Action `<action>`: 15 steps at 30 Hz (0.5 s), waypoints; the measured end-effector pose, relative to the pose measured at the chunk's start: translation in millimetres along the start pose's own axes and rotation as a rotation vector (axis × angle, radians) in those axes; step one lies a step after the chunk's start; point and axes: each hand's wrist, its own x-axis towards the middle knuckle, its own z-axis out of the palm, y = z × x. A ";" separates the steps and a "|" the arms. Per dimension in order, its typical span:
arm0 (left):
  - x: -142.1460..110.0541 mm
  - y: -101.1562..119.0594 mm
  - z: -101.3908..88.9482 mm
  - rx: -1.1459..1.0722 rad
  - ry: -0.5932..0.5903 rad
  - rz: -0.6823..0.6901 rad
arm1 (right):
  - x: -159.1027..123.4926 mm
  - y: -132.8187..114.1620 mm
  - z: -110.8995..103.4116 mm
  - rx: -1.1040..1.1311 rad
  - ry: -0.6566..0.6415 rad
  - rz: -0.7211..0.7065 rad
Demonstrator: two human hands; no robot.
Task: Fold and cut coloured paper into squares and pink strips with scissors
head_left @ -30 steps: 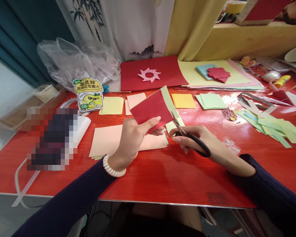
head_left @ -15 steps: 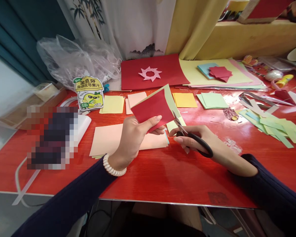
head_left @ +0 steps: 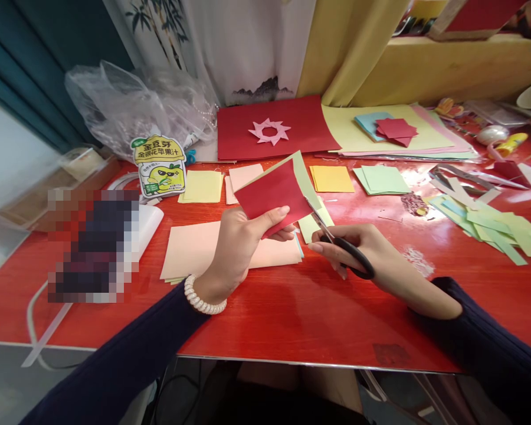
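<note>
Red paper square (head_left: pixel 272 198) with light green paper (head_left: pixel 301 168) behind it is held mid-frame, pinched between thumb and fingers of the left hand (head_left: pixel 248 236). Scissors (head_left: pixel 330 235) are gripped in the right hand (head_left: pixel 358 248), fingers curled at the black handles; blades are set at the right edge of the papers. Peach paper sheets (head_left: pixel 192 251) are partly covered by the left hand, left of centre. Yellow squares (head_left: pixel 200 187), pink squares (head_left: pixel 245 177), orange squares (head_left: pixel 331 179) and mint green squares (head_left: pixel 382 180) are laid across the middle. Pink paper star ring (head_left: pixel 269 131) is placed on a dark red sheet (head_left: pixel 310 121), upper centre. Green paper strips (head_left: pixel 491 224) are heaped at right. All on the red table (head_left: pixel 265 319).
</note>
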 end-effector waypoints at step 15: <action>-1.6 2.2 1.0 0.011 -0.035 -0.064 | 1.2 -1.9 7.1 0.082 0.030 0.039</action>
